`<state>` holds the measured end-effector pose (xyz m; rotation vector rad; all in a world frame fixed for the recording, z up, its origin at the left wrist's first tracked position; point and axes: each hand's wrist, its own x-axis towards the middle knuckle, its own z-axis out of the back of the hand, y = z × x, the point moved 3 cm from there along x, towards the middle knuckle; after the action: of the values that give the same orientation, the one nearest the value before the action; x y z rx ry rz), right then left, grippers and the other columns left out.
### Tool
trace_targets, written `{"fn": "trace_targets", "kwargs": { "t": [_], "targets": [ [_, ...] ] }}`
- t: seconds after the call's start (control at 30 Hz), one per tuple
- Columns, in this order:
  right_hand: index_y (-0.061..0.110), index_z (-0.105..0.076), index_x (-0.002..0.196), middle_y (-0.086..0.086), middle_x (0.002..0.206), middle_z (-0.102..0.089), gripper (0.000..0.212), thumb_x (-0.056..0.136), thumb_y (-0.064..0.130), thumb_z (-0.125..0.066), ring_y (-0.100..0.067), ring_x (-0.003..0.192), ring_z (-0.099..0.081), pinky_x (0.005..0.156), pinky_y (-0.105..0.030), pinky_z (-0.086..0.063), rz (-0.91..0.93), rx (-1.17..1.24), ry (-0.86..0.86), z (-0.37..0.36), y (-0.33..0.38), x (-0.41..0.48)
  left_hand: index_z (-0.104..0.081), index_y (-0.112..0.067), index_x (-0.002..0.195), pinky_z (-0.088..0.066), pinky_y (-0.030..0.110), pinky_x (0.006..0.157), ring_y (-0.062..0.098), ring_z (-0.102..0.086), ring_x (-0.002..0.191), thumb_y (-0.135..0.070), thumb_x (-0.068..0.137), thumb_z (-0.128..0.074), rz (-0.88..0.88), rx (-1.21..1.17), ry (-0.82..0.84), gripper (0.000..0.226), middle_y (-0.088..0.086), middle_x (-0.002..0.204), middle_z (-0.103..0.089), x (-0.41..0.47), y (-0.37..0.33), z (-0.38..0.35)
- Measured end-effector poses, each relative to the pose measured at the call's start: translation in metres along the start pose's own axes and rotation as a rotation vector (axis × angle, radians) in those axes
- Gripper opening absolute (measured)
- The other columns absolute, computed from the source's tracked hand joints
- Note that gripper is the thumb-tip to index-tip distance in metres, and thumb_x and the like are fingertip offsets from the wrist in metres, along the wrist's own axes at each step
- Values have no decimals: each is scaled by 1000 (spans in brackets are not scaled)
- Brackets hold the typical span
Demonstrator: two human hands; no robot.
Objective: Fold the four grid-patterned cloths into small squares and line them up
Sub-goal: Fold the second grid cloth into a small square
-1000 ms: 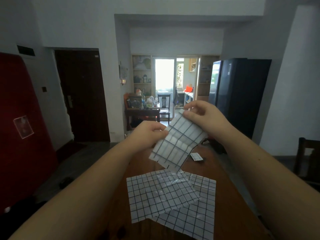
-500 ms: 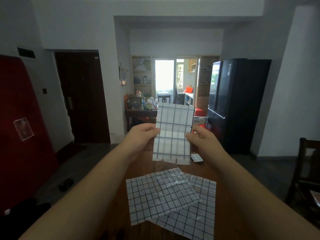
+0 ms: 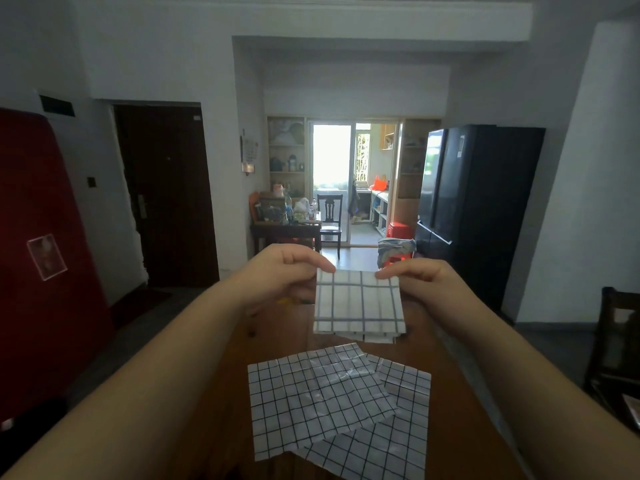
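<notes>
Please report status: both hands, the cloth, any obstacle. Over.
Hands first: left hand and right hand pinch top corners of folded cloth, above table. Below, unfolded cloths overlap. Nothing blocks.

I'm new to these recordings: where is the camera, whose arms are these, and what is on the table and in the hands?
No machine here: a person wears one wide camera on the head, so you look forward and down along their own arms. The left hand and right hand each pinch a top corner of a folded cloth, held up above a wooden table. On it lie two unfolded grid cloths, the upper cloth overlapping the lower cloth.
</notes>
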<state>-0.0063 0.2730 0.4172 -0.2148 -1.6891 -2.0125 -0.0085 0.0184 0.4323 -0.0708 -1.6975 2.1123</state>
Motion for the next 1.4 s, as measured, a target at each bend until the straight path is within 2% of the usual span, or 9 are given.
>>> {"fn": "trace_targets", "kwargs": {
  "t": [0.2,0.33,0.43,0.63,0.8,0.97,1.1,1.27,1.4],
  "targets": [
    [9,-76,91,-4,105,-73,29,97,-3,-50,-22,102,-69,87,-40,-58,10,-145,40,7,-1,4,-77,-22,101,-63,29,80,13,-74,93,-18,96,-66,-66,353,-108,12,-4,98,-78,11,-5,-7],
    [27,-67,101,3,98,-74,10,98,26,-58,-16,92,-69,84,-45,-58,-8,-336,-20,-2,3,12,-78,-29,96,-62,30,83,6,-72,89,-19,93,-71,-128,493,-123,13,-10,94,-76,17,-5,-17],
    [34,-69,103,9,95,-72,16,96,42,-57,-6,89,-66,85,-41,-57,-18,-568,47,-13,4,21,-77,-32,94,-62,35,83,8,-71,85,-18,92,-72,-169,536,-147,15,-5,91,-75,20,-8,-24],
    [26,-75,94,10,87,-71,15,96,31,-61,-1,84,-63,83,-38,-56,20,-638,56,-22,2,30,-73,-31,111,-61,31,79,6,-68,84,-22,92,-72,-171,566,-245,21,-7,91,-71,25,-1,-34],
    [24,-73,93,6,86,-70,16,97,32,-59,-9,83,-62,79,-43,-55,72,-711,11,-25,0,29,-75,-28,91,-42,23,56,1,-47,52,-34,92,-73,-129,542,-237,6,-9,63,-56,27,3,-43],
    [27,-60,93,5,81,-65,19,101,39,-48,-16,77,-59,72,-42,-52,152,-906,-27,-29,-2,21,-72,-27,84,-52,37,69,18,-60,71,-32,94,-69,-111,478,-265,12,15,83,-67,25,4,-48],
    [32,-57,88,8,78,-64,15,100,39,-50,-13,75,-58,70,-40,-51,191,-852,-40,-28,-8,15,-76,-15,93,-54,29,74,3,-64,74,-25,95,-69,-128,338,-301,13,-4,82,-71,21,3,-51],
    [30,-60,85,8,78,-65,15,98,34,-53,-8,74,-60,70,-41,-52,198,-755,-72,-26,-8,11,-76,-26,91,-53,49,94,17,-66,95,-42,87,-73,-132,388,-279,17,16,108,-72,19,3,-58],
    [32,-61,85,9,78,-65,15,98,35,-54,-6,74,-59,70,-38,-52,183,-740,-55,-24,-6,8,-77,-24,88,-53,50,95,31,-65,109,-26,91,-74,-132,382,-304,5,18,111,-71,17,0,-59]
  ]
}}
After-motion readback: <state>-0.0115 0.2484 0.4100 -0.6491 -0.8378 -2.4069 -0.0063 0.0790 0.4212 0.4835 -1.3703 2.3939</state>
